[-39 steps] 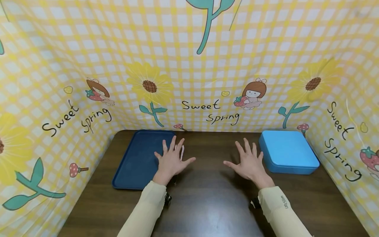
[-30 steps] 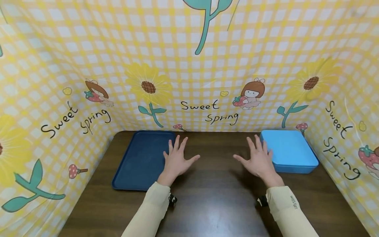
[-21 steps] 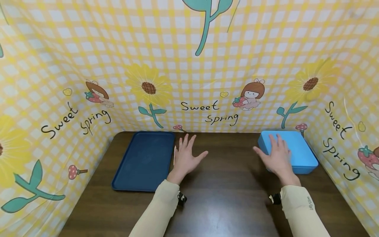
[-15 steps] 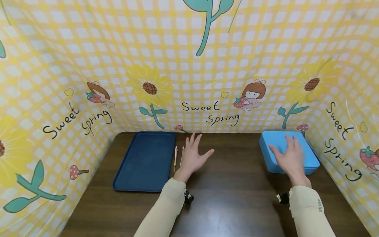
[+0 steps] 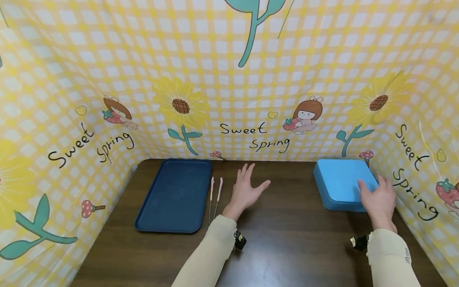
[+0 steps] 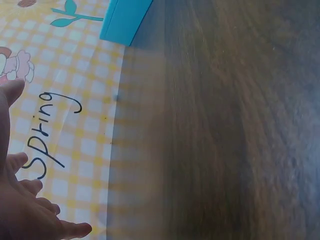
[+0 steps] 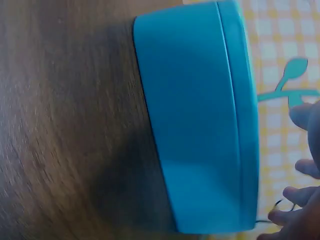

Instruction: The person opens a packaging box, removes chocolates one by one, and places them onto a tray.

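Note:
A light-blue lidded box (image 5: 346, 183) stands on the table at the back right, its lid on. My right hand (image 5: 380, 201) is over the box's right front corner, thumb above the lid and fingers toward its right side. In the right wrist view, the right hand (image 7: 300, 200) shows loosely spread fingers beside the lid; whether it touches cannot be told. My left hand (image 5: 245, 193) hovers over the table with spread fingers, holding nothing. To its left lie two slender tools with pale pink handles (image 5: 219, 188) and thin metal shafts, their kind unclear.
A dark-blue tray (image 5: 173, 197) lies flat at the left of the brown wooden table (image 5: 272, 247). A yellow checked cloth (image 5: 236, 87) hangs around the table's back and sides, close behind the box and tray.
My right hand has moved rightward across the box lid to its right side. The left hand has drifted right, uncovering both slender tools. The box and tray have stayed put.

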`<state>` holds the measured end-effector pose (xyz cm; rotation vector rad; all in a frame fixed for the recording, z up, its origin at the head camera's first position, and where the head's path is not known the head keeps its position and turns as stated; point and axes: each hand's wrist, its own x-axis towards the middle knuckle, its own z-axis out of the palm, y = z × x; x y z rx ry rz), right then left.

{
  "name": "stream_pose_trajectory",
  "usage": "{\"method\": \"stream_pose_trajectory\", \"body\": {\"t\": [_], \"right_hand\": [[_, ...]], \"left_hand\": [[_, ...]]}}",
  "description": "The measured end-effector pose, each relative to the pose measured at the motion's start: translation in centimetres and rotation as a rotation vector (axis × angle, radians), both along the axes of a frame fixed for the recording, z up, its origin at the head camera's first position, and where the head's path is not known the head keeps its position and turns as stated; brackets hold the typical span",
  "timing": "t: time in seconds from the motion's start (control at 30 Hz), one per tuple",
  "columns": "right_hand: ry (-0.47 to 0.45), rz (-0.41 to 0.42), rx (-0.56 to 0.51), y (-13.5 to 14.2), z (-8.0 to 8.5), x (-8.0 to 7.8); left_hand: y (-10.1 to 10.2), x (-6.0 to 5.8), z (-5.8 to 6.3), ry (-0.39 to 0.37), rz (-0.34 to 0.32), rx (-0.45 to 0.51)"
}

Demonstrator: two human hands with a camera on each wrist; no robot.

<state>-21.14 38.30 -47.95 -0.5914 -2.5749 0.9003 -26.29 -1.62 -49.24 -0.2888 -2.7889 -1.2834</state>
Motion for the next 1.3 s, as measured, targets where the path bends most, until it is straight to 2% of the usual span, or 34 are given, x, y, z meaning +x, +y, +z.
{"method": "stream_pose_trajectory", "body": {"t": [0.17, 0.4, 0.57, 0.83, 1.1, 1.3], "right_hand": [[-0.069, -0.049, -0.111, 1.4, -0.8, 0.3], [-0.149, -0.060, -0.141, 2.4, -1.4, 0.7], [-0.163, -0.070, -0.180, 2.5, -1.1, 0.8], [-0.166, -0.093, -0.202, 1.8, -1.0, 1.0], [-0.175, -0.051, -0.180, 0.0, -1.3, 0.8], [-0.181, -0.033, -0.206, -1.9, -1.4, 0.7]], "left_hand": [[0.7, 0.1, 0.0, -0.023, 0.024, 0.039], [1.6, 0.0, -0.2, -0.046, 0.028, 0.080], [2.0, 0.0, -0.4, -0.062, 0.037, 0.105], [3.0, 0.3, -0.6, -0.080, 0.031, 0.151], [4.3, 0.5, -0.8, -0.099, 0.015, 0.200], [5.4, 0.6, -0.9, -0.116, -0.002, 0.210]]}}
